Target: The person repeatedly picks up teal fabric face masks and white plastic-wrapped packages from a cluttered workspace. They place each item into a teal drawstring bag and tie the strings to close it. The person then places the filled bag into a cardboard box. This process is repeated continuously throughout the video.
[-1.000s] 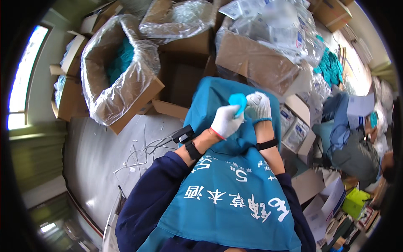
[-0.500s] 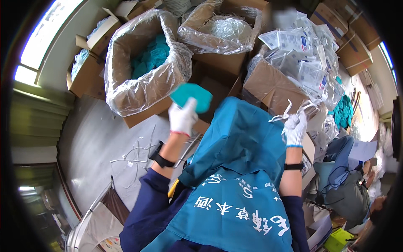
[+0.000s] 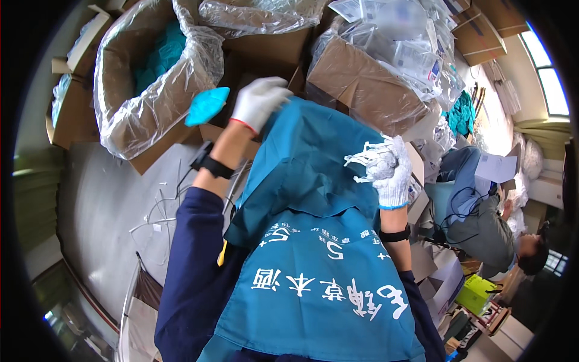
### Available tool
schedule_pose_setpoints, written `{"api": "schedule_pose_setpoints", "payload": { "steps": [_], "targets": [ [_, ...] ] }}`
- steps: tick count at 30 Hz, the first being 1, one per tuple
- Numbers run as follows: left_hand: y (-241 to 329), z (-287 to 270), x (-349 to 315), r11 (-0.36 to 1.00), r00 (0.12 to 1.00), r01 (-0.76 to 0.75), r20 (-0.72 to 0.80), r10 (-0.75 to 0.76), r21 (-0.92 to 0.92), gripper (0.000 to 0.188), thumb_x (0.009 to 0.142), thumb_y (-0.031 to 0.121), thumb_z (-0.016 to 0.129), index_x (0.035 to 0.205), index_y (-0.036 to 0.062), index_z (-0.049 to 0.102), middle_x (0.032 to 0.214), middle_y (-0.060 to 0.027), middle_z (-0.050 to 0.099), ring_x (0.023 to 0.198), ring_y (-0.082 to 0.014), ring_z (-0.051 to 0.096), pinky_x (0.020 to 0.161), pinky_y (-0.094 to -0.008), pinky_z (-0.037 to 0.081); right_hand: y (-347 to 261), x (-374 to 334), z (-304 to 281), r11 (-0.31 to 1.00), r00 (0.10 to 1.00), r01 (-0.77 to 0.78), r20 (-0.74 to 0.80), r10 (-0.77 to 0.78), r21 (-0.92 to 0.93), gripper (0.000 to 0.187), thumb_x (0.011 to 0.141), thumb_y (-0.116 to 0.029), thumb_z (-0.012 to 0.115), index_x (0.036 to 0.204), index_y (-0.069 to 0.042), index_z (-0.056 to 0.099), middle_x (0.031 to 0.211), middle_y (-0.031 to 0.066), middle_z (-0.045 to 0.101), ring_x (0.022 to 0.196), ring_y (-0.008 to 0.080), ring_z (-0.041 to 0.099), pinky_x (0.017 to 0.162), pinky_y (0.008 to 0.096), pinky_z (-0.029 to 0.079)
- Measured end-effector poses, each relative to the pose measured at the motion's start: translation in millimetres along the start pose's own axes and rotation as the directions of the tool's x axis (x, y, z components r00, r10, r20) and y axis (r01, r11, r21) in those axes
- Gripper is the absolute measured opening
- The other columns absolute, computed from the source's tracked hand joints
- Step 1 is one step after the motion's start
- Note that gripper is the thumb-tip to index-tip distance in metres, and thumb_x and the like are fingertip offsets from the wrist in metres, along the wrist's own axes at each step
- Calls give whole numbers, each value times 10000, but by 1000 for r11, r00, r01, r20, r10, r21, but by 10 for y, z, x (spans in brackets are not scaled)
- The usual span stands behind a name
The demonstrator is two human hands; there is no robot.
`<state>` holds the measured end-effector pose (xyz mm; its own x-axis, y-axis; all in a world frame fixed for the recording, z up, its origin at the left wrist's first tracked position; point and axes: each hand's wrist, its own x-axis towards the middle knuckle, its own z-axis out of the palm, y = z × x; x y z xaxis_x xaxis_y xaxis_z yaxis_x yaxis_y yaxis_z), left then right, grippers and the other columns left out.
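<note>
The left hand (image 3: 259, 104), blurred, is unclasped beside a teal piece (image 3: 206, 106), the right hand (image 3: 395, 169) clutches white strands (image 3: 365, 161), and cartons (image 3: 158, 114), cropped above, border grey floor (image 3: 114, 205).

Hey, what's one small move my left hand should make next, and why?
Probably bring your left hand over to your right hand, which holds a bunch of white strands. The left appears free: the teal piece shows apart from its fingers, near the edge of the plastic-lined box in this view.
</note>
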<state>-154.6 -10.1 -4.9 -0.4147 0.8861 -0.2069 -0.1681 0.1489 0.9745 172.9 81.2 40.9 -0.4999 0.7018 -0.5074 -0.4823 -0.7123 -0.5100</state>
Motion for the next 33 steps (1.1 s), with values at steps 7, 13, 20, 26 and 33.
{"api": "schedule_pose_setpoints", "payload": {
  "steps": [7,13,20,26,33],
  "targets": [
    [-360,1152,-411,986,733,-153,663,153,-58,851,787,428,827,1424,3,456,1380,-146,564,1310,-252,504,1109,-373,391,-106,-100,152,856,875,-366,449,183,364,458,1052,-370,454,639,-221,323,513,-93,247,379,32,187,380,234,170],
    [-511,1354,-580,982,776,-119,631,1,146,376,906,201,704,1219,8,622,1046,-102,696,947,-180,660,886,-309,512,-113,-85,123,859,851,-356,509,134,368,451,1063,-362,430,654,-207,320,513,-84,248,371,36,175,381,234,154],
    [-463,1261,-562,958,731,269,628,-269,97,229,1029,217,529,1055,25,653,882,-36,686,790,-103,655,725,-246,517,-134,-116,36,887,868,-320,477,135,333,475,1066,-386,413,640,-210,296,501,-84,212,361,38,159,370,249,139],
    [-572,1320,-463,942,771,335,567,-291,28,250,1036,268,502,1048,43,609,869,-76,705,738,-149,685,635,-246,516,-50,-240,156,790,844,-454,483,232,413,489,1050,-375,459,620,-226,281,499,-101,176,365,27,155,372,243,139],
    [-367,1404,-479,873,701,483,626,-342,-64,222,1042,264,487,1081,58,561,920,-123,714,806,-196,699,700,-317,557,-56,-191,34,863,924,-360,267,275,355,470,1026,-363,523,624,-217,331,511,-77,238,374,50,198,372,239,172]
  ]
}}
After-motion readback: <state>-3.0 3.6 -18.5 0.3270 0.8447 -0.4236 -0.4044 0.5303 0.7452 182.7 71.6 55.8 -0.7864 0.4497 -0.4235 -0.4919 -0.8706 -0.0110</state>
